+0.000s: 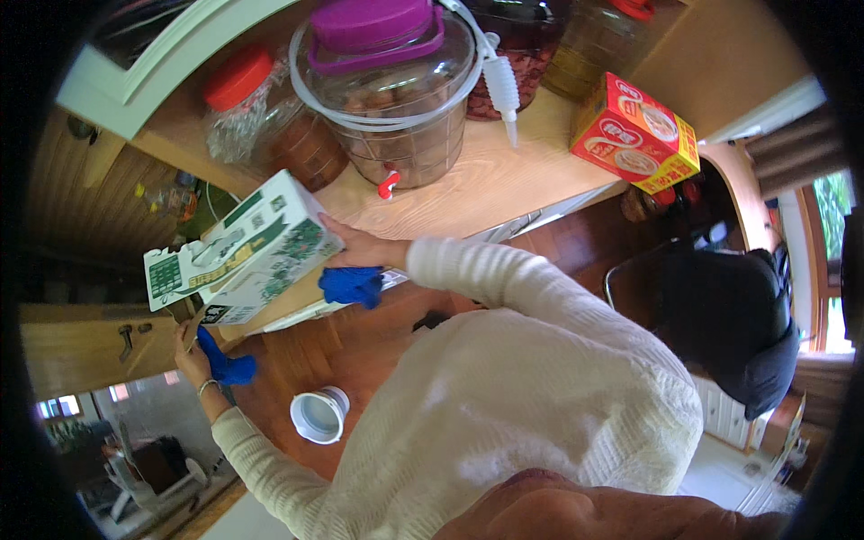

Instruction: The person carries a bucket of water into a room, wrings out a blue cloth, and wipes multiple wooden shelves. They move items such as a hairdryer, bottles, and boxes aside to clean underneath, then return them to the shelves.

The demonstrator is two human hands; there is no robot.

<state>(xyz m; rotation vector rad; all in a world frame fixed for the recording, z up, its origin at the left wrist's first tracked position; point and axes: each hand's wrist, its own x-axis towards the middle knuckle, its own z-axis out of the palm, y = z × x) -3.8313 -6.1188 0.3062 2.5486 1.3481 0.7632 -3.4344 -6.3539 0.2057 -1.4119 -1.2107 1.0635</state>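
A white and green printed cardboard box (273, 253) is tilted over the left end of a wooden shelf top. My right hand (358, 243) grips its right end. A blue cloth (352, 285) hangs just below that hand; what holds it up is hidden. My left hand (192, 358) is at the lower left corner, with its fingers on a flap of the box. Another blue cloth (231, 364) hangs beside these fingers, perhaps held by them. The box's left end has a torn, raised flap (165, 277). What is inside the box cannot be seen.
On the wooden top (405, 219) stand a large clear jar (412, 148) with a purple lid, a red-lidded jar (239, 81) and a red carton (628, 135). A white bucket (318, 415) is on the floor. A black-covered chair (715, 317) stands to the right.
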